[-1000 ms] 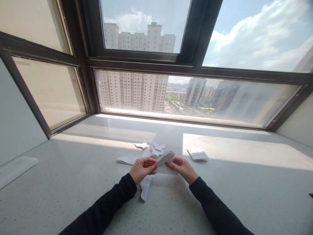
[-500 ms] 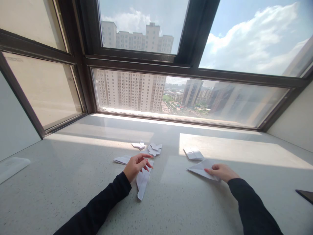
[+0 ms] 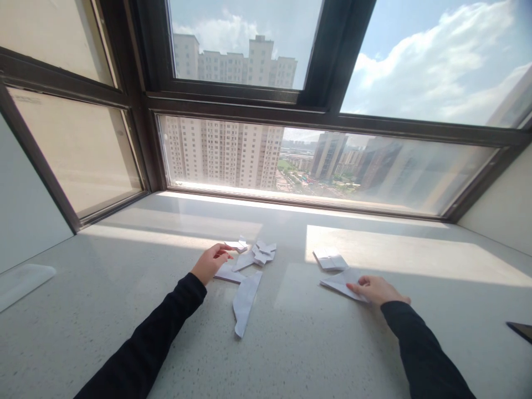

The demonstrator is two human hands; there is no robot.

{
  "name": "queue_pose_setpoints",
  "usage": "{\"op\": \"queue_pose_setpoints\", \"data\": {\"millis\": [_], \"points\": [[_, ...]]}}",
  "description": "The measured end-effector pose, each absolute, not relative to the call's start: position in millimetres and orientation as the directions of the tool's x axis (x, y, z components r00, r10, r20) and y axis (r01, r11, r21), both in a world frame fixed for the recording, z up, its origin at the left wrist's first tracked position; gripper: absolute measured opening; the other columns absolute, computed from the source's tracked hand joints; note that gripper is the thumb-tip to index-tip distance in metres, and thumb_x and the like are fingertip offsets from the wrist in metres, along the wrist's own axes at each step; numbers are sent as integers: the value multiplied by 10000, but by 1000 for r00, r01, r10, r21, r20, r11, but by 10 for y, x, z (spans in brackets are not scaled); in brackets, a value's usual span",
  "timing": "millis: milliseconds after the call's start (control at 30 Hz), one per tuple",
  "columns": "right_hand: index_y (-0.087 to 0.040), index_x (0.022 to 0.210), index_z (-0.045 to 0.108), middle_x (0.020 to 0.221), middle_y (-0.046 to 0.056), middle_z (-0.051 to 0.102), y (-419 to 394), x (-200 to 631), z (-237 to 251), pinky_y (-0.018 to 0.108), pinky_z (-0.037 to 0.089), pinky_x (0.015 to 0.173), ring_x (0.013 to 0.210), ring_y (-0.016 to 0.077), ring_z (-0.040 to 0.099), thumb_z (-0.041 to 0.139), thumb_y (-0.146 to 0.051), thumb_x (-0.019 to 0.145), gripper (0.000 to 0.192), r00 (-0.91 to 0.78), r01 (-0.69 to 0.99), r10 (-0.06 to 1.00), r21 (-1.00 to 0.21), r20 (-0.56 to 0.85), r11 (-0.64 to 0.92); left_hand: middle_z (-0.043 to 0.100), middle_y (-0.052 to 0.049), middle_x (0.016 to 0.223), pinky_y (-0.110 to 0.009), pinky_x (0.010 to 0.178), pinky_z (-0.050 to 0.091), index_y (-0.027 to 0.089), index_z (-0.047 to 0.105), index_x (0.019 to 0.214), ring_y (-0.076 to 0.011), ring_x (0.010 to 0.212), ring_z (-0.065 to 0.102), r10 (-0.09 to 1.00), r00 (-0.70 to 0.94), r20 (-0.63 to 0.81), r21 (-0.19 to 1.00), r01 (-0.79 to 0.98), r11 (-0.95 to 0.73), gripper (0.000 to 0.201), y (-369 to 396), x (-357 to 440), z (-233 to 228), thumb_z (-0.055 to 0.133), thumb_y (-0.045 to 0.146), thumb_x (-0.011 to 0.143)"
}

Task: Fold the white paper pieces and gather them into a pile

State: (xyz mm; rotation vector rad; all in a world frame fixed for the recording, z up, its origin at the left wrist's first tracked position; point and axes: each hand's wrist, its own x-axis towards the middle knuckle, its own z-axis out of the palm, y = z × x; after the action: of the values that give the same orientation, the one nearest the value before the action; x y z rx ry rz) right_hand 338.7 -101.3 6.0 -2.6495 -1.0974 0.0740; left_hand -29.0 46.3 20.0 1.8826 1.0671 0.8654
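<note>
My left hand (image 3: 210, 261) reaches forward over the grey stone sill (image 3: 124, 288), its fingers apart and its fingertips at a small folded white paper piece (image 3: 236, 245). A flat folded sheet (image 3: 229, 274) lies just under that hand. To its right lies a long folded paper shape (image 3: 245, 302). My right hand (image 3: 378, 289) rests far to the right, fingers on the edge of a folded white paper (image 3: 338, 282) that lies on the sill. Both arms wear dark sleeves.
A cluster of small folded pieces (image 3: 264, 253) lies in the middle, and another folded packet (image 3: 330, 259) sits just beyond the right-hand paper. A dark flat object (image 3: 521, 330) pokes in at the right edge. A pale lid-like thing (image 3: 20, 280) lies far left. Dark-framed windows (image 3: 233, 108) stand behind.
Both hands held one folded paper together; my right hand carried it off to the right and laid it on the sill. My left hand let go and reached forward to the small piece.
</note>
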Motion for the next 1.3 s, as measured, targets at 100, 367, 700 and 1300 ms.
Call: {"op": "queue_pose_setpoints", "data": {"millis": [100,367,700,1300], "points": [[-209,613,565,794,89,572,-1027,3319,129,444,327,637,799,296,507,536,-537,499,348,779,614,626,-191,-9,-766,583,-62,863,-309,751,359,159,571,821,-182,815,508,891,424,162,589,683,-432,228,523,-328,112,465,218,628],[-192,958,482,916,112,507,-865,2759,405,434,351,659,839,263,486,417,-360,693,321,640,764,632,-280,437,-581,565,-37,872,-392,748,319,229,541,880,-269,908,449,931,365,-30,310,889,-338,425,443,-349,174,580,437,513],[-162,1057,465,1066,110,499,-533,1321,-142,373,277,846,995,247,398,548,-502,597,579,-52,919,960,-363,275,154,537,-36,719,-271,628,361,145,538,723,-191,702,501,847,519,-118,492,771,-403,452,534,-389,59,623,472,421],[-168,825,584,634,-12,491,-618,1575,125,201,370,443,489,77,438,539,-360,667,252,102,350,944,-900,314,261,593,-47,770,-295,595,437,145,493,934,-171,656,569,744,666,-54,993,-41,109,406,253,-59,4,554,410,632]]}}
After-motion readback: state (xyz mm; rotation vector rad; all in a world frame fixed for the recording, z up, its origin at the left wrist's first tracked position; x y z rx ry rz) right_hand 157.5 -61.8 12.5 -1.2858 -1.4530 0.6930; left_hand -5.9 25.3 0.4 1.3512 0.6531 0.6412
